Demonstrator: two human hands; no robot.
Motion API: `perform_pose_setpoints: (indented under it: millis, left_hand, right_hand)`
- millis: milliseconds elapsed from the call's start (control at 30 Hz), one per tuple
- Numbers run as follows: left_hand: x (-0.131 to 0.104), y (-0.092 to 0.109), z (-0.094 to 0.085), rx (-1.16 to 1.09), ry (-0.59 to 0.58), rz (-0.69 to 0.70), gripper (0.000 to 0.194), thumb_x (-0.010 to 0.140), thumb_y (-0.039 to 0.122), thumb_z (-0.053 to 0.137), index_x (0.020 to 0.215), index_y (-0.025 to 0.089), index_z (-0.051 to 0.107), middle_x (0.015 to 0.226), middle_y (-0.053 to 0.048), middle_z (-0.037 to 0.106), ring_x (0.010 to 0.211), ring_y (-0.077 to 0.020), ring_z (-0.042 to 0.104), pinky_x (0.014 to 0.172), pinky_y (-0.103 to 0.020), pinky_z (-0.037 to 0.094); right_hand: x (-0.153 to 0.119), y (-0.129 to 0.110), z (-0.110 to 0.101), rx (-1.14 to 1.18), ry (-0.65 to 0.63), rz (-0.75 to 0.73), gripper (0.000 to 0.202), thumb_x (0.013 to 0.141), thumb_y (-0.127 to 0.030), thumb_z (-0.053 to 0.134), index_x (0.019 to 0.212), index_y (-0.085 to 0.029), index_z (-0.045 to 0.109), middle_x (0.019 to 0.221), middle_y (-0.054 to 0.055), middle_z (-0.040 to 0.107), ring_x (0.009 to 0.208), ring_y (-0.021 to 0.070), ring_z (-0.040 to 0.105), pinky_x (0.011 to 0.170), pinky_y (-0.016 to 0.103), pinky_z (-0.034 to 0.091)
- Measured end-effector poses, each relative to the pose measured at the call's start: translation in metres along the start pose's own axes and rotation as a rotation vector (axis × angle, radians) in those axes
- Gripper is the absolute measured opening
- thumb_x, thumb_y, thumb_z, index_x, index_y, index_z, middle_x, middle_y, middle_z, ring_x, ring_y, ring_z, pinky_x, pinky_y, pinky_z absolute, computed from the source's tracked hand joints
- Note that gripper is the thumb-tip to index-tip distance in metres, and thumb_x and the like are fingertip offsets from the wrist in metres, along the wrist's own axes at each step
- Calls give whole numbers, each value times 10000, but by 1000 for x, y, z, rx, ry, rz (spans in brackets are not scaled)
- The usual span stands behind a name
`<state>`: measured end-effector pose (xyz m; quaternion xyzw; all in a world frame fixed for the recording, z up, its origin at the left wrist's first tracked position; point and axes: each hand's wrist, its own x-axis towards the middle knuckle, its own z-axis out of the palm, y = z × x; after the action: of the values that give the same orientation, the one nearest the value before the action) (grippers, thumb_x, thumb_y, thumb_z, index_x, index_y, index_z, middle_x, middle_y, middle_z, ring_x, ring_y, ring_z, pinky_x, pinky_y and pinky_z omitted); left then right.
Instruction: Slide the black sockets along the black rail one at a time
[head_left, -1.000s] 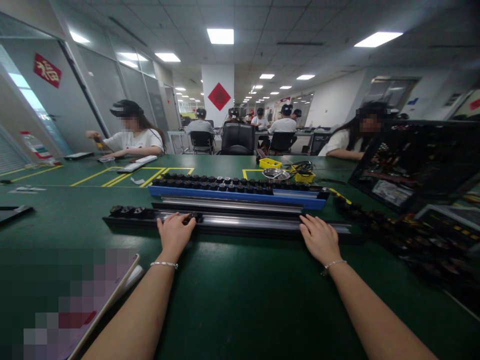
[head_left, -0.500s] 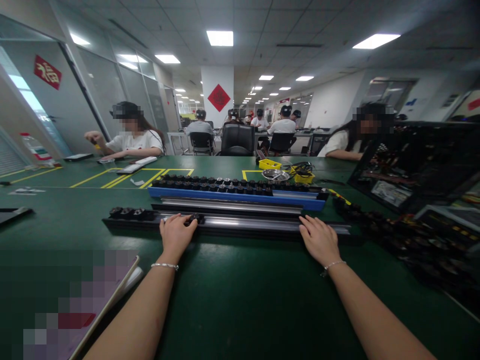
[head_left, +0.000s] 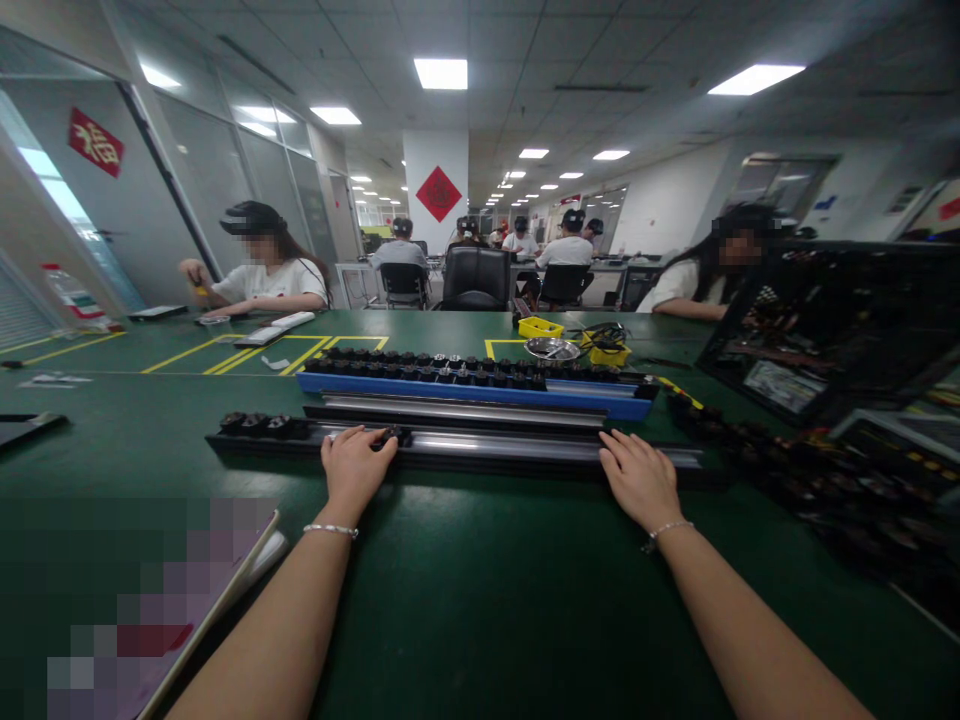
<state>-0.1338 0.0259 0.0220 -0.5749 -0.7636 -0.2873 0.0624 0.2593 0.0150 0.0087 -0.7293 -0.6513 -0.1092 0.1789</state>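
A long black rail (head_left: pixel 510 447) with a shiny metal channel lies across the green table in front of me. Several small black parts (head_left: pixel 256 424) sit in a row at its left end. My left hand (head_left: pixel 355 468) is over the rail, closed, with the thumb against another small black part (head_left: pixel 392 435); its other fingers partly hide the channel. Near the rail's right end, my right hand (head_left: pixel 637 478) lies across it, fingers over the far side and thumb toward the near side. Directly behind is a second, shorter metal-channelled rail (head_left: pixel 465 411).
A blue rail (head_left: pixel 600 403) filled with black parts lies farther back. Behind it are a metal dish (head_left: pixel 551 349) and yellow bins (head_left: pixel 540 328). Dark parts are heaped at right beside a large black case (head_left: pixel 840 330). Co-workers sit across the table. A pixelated booklet (head_left: pixel 187 610) lies near left.
Both hands and the rails stay in the same places. The whole view shifts only very slightly; the seated person at left has moved a raised hand a little.
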Motion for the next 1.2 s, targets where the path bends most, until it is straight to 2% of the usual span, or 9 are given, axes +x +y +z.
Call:
perform_pose_setpoints:
  millis: [1200]
  left_hand:
    - [-2, 6, -3, 11, -31, 65, 343, 785, 453, 491, 965, 258, 709, 1081, -67, 688, 1175, -250, 497, 1048, -479, 231]
  right_hand:
    - [1, -1, -3, -28, -27, 1, 495, 913, -416, 224, 1290, -281, 515, 1362, 5, 489, 1279, 206, 370, 1036, 444, 294]
